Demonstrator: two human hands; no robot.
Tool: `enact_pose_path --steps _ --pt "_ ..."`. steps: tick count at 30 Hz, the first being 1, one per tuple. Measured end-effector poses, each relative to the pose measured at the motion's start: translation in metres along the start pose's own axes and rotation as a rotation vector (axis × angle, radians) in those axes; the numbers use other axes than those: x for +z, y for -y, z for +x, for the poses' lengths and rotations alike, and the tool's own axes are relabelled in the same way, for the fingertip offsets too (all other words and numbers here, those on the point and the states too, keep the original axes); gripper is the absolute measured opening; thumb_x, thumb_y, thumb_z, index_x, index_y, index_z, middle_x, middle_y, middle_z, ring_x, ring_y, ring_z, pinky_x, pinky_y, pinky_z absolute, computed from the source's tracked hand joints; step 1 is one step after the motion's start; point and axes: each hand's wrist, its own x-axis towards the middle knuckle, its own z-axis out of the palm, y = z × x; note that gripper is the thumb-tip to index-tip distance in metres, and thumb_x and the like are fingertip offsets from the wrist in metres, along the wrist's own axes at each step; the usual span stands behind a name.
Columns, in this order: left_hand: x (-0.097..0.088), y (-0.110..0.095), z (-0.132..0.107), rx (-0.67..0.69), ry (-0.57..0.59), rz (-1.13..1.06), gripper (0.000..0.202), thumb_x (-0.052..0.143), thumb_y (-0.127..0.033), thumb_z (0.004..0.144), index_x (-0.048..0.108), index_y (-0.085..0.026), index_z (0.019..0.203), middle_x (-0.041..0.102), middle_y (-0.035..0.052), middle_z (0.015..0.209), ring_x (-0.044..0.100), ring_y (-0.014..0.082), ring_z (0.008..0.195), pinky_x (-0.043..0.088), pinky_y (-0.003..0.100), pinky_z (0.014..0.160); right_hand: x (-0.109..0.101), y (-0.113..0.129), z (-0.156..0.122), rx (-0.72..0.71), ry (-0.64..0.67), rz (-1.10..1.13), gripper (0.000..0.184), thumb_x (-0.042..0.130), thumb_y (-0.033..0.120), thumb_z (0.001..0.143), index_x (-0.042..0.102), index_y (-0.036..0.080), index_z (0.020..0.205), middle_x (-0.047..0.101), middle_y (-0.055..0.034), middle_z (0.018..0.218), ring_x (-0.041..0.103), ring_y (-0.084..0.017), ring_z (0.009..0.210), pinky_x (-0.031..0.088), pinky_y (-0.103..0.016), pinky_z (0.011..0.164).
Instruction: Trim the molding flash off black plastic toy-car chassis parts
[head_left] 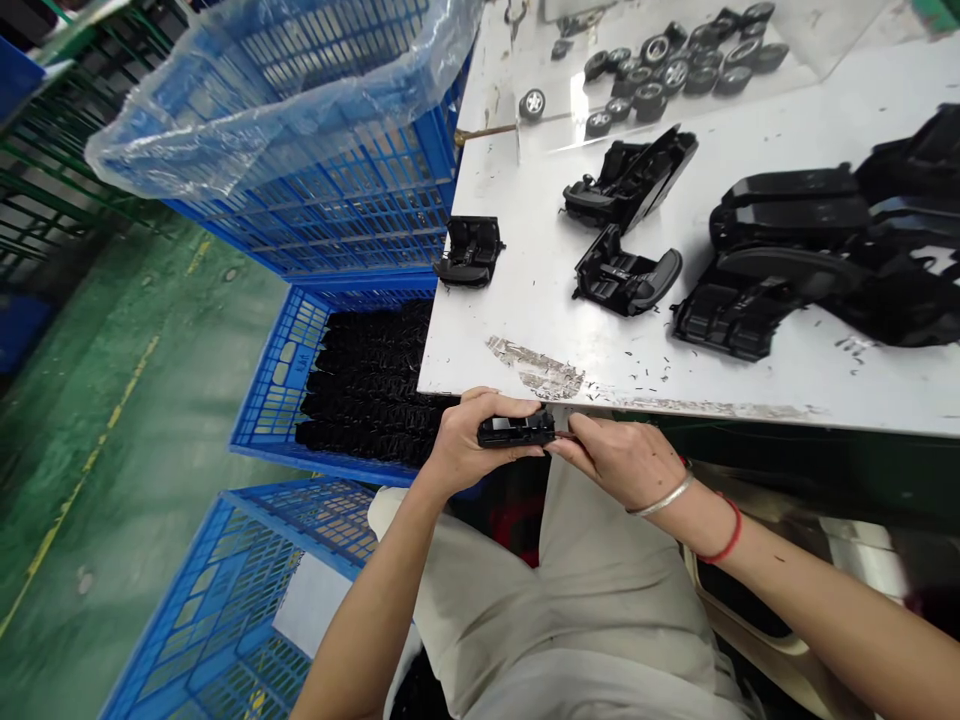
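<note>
At the table's front edge, my left hand point(469, 435) is closed around a black plastic toy car interior point(517, 430), thumb above and fingers below. My right hand point(619, 455) is pinched at the part's right end around a thin, blade-like tool point(564, 435), mostly hidden by the fingers. The tool's tip meets or nearly meets the part. A similar black car interior point(472, 250) rests alone near the table's left edge. Two more, one car interior point(628, 272) and another tilted one point(628, 178), lie further right.
A pile of black car interiors point(787, 215) covers the table's right. Small toy wheels point(675, 72) lie on clear plastic at the back. Blue crates stand left: one plastic-lined crate point(360, 190), one crate point(262, 400) filled with black parts, another crate point(202, 590) near my leg. Black shavings dot the table point(517, 310).
</note>
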Motion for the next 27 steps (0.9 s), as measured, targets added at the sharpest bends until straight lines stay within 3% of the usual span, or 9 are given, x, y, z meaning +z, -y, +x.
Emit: enact_pose_path --steps 9,20,27 --pt "0.002 0.004 0.0 0.012 0.006 0.006 0.036 0.082 -0.032 0.064 0.068 -0.022 0.095 0.075 0.0059 0.097 0.07 0.021 0.089 0.045 0.038 0.094 -0.002 -0.004 0.003 -0.059 -0.015 -0.103 0.065 0.014 0.052 0.098 0.058 0.017 0.066 0.052 -0.0032 0.044 0.044 -0.012 0.036 0.011 -0.027 0.042" --pt "0.0 0.01 0.003 0.123 -0.008 -0.008 0.035 0.081 -0.03 0.065 0.065 -0.019 0.095 0.076 0.0072 0.095 0.071 0.0191 0.086 0.048 0.033 0.087 0.005 -0.01 0.011 -0.216 0.019 -0.034 0.057 0.015 0.041 0.1 0.054 0.017 0.067 0.045 0.0002 0.041 0.04 -0.012 0.035 0.013 -0.026 0.041" --pt "0.0 0.008 0.002 0.131 -0.009 0.026 0.036 0.081 -0.03 0.065 0.064 -0.019 0.094 0.076 0.0069 0.094 0.071 0.0182 0.085 0.047 0.033 0.089 0.012 -0.012 0.01 -0.192 0.04 0.025 0.056 0.013 0.044 0.099 0.052 0.018 0.07 0.049 -0.0011 0.045 0.042 -0.013 0.037 0.015 -0.026 0.041"
